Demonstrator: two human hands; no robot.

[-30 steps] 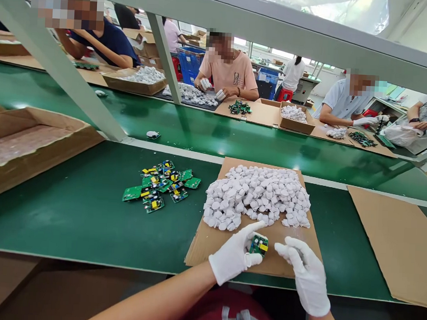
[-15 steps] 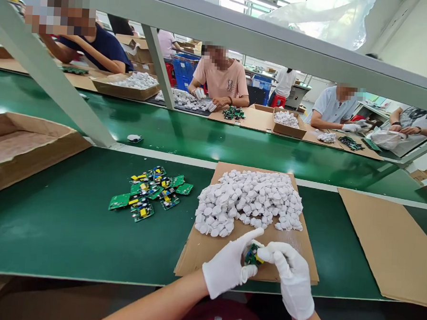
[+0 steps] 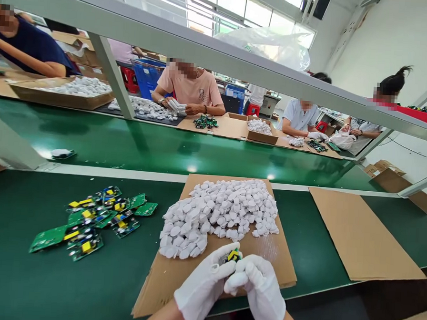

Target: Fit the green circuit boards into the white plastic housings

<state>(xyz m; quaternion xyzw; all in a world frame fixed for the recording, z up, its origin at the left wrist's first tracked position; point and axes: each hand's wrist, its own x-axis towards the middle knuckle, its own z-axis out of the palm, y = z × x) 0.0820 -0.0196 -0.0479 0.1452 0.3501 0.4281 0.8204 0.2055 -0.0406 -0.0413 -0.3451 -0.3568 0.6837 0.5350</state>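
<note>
Both of my hands wear white gloves and meet over the near part of a cardboard sheet [image 3: 279, 264]. My left hand [image 3: 207, 279] is closed around a small circuit board [image 3: 233, 256], whose yellow part shows between the fingers. The fingers of my right hand [image 3: 260, 284] are pressed together at the board's right side; what they pinch, if anything, is hidden. Just beyond my hands lies a big heap of small white pieces [image 3: 221, 210]. To the left, a pile of green circuit boards [image 3: 99, 218] with yellow parts rests on the green tabletop [image 3: 13, 216].
Another cardboard sheet [image 3: 363, 234] lies at the right. A metal frame [image 3: 110, 73] crosses in front. Behind it, several people work, among them a person in a pink shirt [image 3: 199, 90]. One white-covered board [image 3: 62, 154] sits at the far left.
The view has swung right and up, so the table things appear further left. My hands have come closer together, and the board is turned and more covered by the fingers.
</note>
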